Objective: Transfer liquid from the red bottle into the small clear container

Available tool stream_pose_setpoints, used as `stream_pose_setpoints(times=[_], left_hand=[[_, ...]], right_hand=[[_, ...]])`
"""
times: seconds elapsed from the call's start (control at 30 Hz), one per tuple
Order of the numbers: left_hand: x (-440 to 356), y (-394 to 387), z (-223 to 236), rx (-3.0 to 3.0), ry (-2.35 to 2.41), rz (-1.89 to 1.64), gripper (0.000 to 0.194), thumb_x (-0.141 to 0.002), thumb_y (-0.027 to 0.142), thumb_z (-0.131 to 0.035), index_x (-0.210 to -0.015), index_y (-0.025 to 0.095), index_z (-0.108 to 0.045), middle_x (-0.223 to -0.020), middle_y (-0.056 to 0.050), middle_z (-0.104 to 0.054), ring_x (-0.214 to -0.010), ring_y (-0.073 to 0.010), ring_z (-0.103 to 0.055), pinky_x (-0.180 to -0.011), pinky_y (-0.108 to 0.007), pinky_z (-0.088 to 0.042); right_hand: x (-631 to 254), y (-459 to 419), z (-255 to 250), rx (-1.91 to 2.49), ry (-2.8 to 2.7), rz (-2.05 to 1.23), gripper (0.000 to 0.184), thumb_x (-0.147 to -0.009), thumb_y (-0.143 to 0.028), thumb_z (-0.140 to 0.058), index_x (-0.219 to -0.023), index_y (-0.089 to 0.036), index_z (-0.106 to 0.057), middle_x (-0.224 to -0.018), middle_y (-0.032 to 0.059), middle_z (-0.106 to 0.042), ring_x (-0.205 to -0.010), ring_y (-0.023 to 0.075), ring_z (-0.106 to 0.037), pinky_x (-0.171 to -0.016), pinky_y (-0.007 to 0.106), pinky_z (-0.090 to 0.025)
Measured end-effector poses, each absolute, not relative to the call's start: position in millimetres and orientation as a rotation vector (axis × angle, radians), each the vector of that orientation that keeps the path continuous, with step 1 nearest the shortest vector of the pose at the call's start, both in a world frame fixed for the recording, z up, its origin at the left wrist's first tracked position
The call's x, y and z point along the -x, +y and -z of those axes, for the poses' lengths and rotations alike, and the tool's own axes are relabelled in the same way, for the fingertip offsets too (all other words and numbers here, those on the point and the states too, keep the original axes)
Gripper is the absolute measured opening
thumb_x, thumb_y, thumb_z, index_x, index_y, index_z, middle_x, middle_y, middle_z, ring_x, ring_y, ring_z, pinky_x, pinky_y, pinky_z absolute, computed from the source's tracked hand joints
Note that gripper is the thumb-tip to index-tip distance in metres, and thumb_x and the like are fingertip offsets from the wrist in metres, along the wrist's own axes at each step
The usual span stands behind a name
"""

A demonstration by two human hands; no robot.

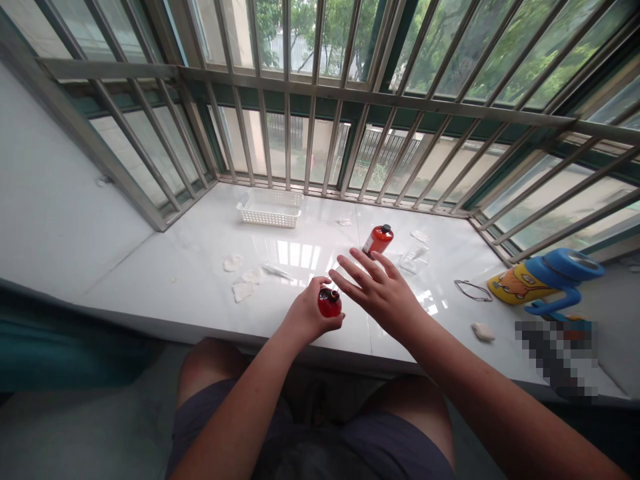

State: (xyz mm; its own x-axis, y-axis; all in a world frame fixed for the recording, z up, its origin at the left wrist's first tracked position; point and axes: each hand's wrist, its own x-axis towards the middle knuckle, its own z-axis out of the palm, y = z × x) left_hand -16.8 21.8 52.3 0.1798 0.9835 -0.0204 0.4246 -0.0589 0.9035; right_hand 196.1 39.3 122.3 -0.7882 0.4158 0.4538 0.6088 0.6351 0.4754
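right now the left hand [307,312] is curled around a small red bottle [329,303], gripping it just above the near edge of the white desk [200,247], its dark mouth showing. the right hand [380,283] hovers beside it, fingers spread wide, holding nothing. two red bottles in all: the second red bottle [379,240] stands capped farther back. one white basket [271,209] sits near the window bars, one blue and yellow cup [543,280] lies at right, and several white wads [243,283] are scattered about.
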Motion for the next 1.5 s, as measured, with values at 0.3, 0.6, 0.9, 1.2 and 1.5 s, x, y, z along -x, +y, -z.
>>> stream_pose_setpoints(times=[0.3,0.6,0.9,1.2,1.5], left_hand=[[16.0,22.4,-50.4,-1.629,1.388,-0.844,0.075,-0.069,0.035,-0.091,-0.132,0.03,-0.051,-0.12,-0.003,-0.073,-0.104,-0.0261,-0.073,-0.09,-0.038,-0.059],[16.4,22.9,-50.4,-1.636,1.374,-0.85,0.075,-0.069,0.033,-0.092,-0.132,0.028,-0.051,-0.123,-0.005,-0.073,-0.108,-0.027,-0.072,-0.092,-0.039,-0.058],[15.9,22.7,-50.9,-1.632,1.367,-0.864,0.076,-0.069,0.031,-0.091,-0.133,0.027,-0.051,-0.125,-0.006,-0.073,-0.108,-0.0276,-0.073,-0.095,-0.041,-0.058],[16.4,22.4,-50.2,-1.634,1.388,-0.859,0.075,-0.07,0.034,-0.092,-0.132,0.027,-0.052,-0.121,-0.006,-0.073,-0.106,-0.0278,-0.073,-0.09,-0.04,-0.059],[18.3,22.1,-48.6,-1.629,1.359,-0.882,0.073,-0.07,0.033,-0.092,-0.131,0.027,-0.053,-0.121,-0.005,-0.073,-0.105,-0.0259,-0.073,-0.089,-0.038,-0.059]], right_hand=[[-196.1,40.6,-123.0,0.81,-2.558,0.911,0.055,-0.102,-0.013,-0.064,-0.154,-0.028,-0.053,-0.161,0.0072,-0.056,-0.152,0.0335,-0.047,-0.12,0.056,-0.042],[-194.5,41.9,-127.6,0.777,-2.586,0.93,0.057,-0.102,-0.012,-0.065,-0.154,-0.03,-0.052,-0.162,0.0069,-0.055,-0.153,0.033,-0.046,-0.121,0.057,-0.042],[-193.8,43.4,-129.6,0.75,-2.597,0.902,0.059,-0.101,-0.013,-0.068,-0.154,-0.03,-0.052,-0.16,0.007,-0.056,-0.154,0.0328,-0.045,-0.122,0.056,-0.041],[-191.3,43.6,-133.5,0.73,-2.628,0.962,0.053,-0.104,-0.017,-0.064,-0.155,-0.028,-0.053,-0.161,0.006,-0.055,-0.154,0.0332,-0.045,-0.121,0.057,-0.043],[-189.3,44.1,-138.7,0.71,-2.652,0.924,0.053,-0.105,-0.015,-0.063,-0.155,-0.027,-0.051,-0.162,0.007,-0.054,-0.154,0.0334,-0.044,-0.122,0.058,-0.042]])
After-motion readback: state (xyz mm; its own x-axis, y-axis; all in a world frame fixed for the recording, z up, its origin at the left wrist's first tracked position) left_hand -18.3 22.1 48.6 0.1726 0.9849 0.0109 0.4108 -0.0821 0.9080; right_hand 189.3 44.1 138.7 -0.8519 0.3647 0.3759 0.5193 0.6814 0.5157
